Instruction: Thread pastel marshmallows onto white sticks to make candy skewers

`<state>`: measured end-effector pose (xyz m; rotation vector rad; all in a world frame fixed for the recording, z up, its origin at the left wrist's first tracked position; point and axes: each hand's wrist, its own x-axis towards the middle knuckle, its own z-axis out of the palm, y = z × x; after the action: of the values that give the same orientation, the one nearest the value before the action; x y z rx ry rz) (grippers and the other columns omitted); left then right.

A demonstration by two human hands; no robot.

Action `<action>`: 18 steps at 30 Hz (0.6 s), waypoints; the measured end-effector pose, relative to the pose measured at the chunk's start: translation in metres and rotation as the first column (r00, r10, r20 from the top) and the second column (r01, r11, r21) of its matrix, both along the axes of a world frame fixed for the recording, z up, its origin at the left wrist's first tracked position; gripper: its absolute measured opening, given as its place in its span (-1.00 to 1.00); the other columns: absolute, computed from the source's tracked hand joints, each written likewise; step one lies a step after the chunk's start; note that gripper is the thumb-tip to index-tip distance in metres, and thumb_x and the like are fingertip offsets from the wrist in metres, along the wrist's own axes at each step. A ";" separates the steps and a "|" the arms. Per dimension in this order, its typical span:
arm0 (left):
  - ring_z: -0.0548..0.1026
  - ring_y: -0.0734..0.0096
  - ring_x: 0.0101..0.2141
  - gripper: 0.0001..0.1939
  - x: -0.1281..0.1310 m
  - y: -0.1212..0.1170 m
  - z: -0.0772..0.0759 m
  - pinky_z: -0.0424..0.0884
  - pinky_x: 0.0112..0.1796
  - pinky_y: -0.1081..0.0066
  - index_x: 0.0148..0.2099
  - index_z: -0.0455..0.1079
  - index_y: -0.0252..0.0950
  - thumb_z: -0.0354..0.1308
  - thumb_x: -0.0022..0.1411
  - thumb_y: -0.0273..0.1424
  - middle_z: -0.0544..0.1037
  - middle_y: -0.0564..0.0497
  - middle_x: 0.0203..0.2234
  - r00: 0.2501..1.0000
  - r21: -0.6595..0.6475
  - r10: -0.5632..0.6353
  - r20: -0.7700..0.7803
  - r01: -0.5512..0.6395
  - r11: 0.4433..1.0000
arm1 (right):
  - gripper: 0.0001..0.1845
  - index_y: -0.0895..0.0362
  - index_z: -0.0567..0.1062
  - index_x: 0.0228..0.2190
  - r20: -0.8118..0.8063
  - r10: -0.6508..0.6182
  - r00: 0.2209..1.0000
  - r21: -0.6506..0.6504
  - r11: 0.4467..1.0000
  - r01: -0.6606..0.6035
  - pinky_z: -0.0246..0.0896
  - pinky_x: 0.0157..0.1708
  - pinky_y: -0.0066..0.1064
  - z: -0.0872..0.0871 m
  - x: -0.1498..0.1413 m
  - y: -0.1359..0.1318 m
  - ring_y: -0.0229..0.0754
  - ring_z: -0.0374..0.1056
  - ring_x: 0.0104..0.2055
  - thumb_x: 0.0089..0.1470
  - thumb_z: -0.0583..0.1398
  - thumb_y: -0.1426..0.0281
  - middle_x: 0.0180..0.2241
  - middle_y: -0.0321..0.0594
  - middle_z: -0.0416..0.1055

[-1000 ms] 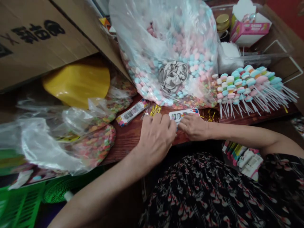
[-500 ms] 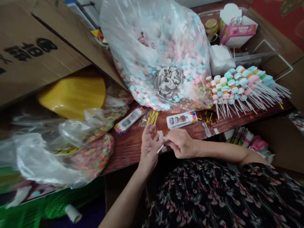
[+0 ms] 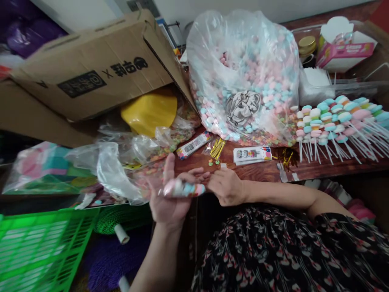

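Note:
My right hand is closed at the table's front edge, its fingertips pinching the end of a marshmallow skewer. Pink, white and blue pieces make up the skewer, which looks wrapped in clear film, though blur hides the detail. It lies across the front of my left hand, whose palm faces up with fingers stretched apart. Beyond the hands, gold twist ties and a few small gummy candies rest on the wooden table. A stack of printed packets lies behind my right hand.
A large clear bag of marshmallows fills the table's back. Finished-looking marshmallow skewers are piled at the right. Left are a cardboard box, candy bags and, lower down, a green crate.
Both hands have come back from the packets to the table edge. The left hand turned palm up and moved left, and the marshmallow skewer now shows across it. The view swung left.

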<state>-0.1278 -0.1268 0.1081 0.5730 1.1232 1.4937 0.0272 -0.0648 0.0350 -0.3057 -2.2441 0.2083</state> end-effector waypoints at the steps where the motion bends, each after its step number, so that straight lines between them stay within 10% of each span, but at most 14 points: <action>1: 0.53 0.11 -0.13 -0.39 -0.002 -0.001 0.001 0.46 -0.06 0.06 0.13 0.39 -0.14 -0.03 0.23 0.13 0.54 -0.01 -0.50 0.999 0.021 0.014 -0.032 -0.013 1.000 | -0.91 0.16 0.39 -0.35 0.046 -0.028 0.999 -0.096 0.995 0.032 0.05 -0.38 -0.33 -0.004 -0.003 0.003 -0.19 0.24 -0.39 0.08 0.08 0.44 -0.46 -0.22 0.39; 5: 0.53 0.25 -0.13 -0.37 -0.001 -0.013 -0.022 0.47 -0.11 0.29 0.16 0.36 -0.12 0.37 0.02 -0.27 0.57 -0.06 -0.10 0.977 -0.108 -0.123 -0.176 0.104 0.989 | -0.84 0.17 0.41 -0.32 0.176 -0.034 0.984 -0.183 0.981 0.067 0.10 -0.32 -0.30 -0.006 -0.009 0.011 -0.13 0.29 -0.32 0.09 0.10 0.34 -0.38 -0.14 0.45; 9: 0.55 0.27 -0.26 -0.52 -0.002 -0.028 -0.058 0.48 -0.18 0.31 0.01 0.45 -0.26 0.34 0.01 -0.30 0.59 -0.06 -0.24 0.879 -0.303 -0.358 -0.317 0.264 0.916 | -0.85 0.18 0.44 -0.35 0.201 0.034 0.979 -0.388 0.921 0.048 0.14 -0.27 -0.30 0.000 -0.017 0.007 -0.15 0.32 -0.29 0.10 0.12 0.36 -0.33 -0.12 0.47; 14: 0.53 0.30 -0.27 -0.68 -0.039 -0.058 -0.075 0.45 -0.17 0.37 -0.11 0.50 -0.27 0.22 0.08 -0.26 0.59 -0.01 -0.30 0.443 -0.232 -0.220 -0.869 0.029 0.972 | -0.82 0.20 0.47 -0.34 0.056 0.344 0.937 -0.951 0.303 -0.055 0.15 -0.40 -0.49 -0.006 -0.028 -0.018 -0.32 0.31 -0.49 0.19 0.07 0.46 -0.53 -0.32 0.42; 15: 0.53 0.30 -0.29 -0.66 -0.051 -0.068 -0.077 0.45 -0.20 0.38 -0.08 0.49 -0.27 0.17 0.11 -0.25 0.59 -0.01 -0.30 0.362 -0.279 -0.257 -0.896 -0.009 0.960 | -0.82 0.21 0.48 -0.25 0.041 0.394 0.918 -0.965 0.254 -0.065 0.17 -0.39 -0.48 -0.008 -0.026 -0.021 -0.31 0.32 -0.49 0.21 0.07 0.45 -0.52 -0.32 0.43; 18: 0.55 0.28 -0.36 -0.64 -0.084 -0.103 -0.086 0.43 -0.30 0.39 -0.03 0.46 -0.29 0.06 0.15 -0.30 0.60 -0.04 -0.37 0.157 -0.554 -0.532 -0.832 -0.173 0.815 | -0.61 0.18 0.34 0.06 0.061 0.375 0.925 -0.892 0.436 -0.118 0.23 -0.20 -0.38 -0.012 -0.009 -0.021 -0.22 0.39 -0.24 0.19 0.14 0.43 -0.25 -0.18 0.49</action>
<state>-0.2117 -0.2299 0.0218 1.3170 2.2932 0.2495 0.0185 -0.0853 0.0230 -0.5565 -2.2187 1.6325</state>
